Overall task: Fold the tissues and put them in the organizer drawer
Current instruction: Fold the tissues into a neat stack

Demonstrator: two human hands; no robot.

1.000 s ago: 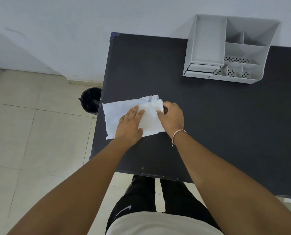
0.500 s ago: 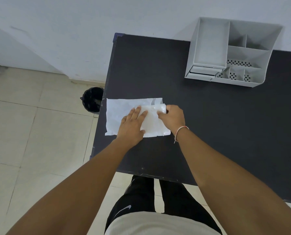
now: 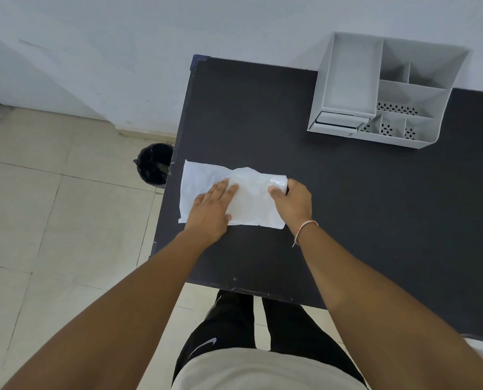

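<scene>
A white tissue lies spread near the left edge of the black table. My left hand presses flat on its middle, fingers apart. My right hand pinches the tissue's right edge, which is lifted a little and crumpled. The grey organizer stands at the back of the table against the wall. Its small drawer sits at the front left corner and looks pulled out slightly.
A black waste bin stands on the tiled floor just left of the table. The table's left edge runs right beside the tissue. My legs are below the near edge.
My right hand has pulled the tissue's right edge outward to the right, so the sheet is now spread wider. My left hand has stayed pressed on it.
</scene>
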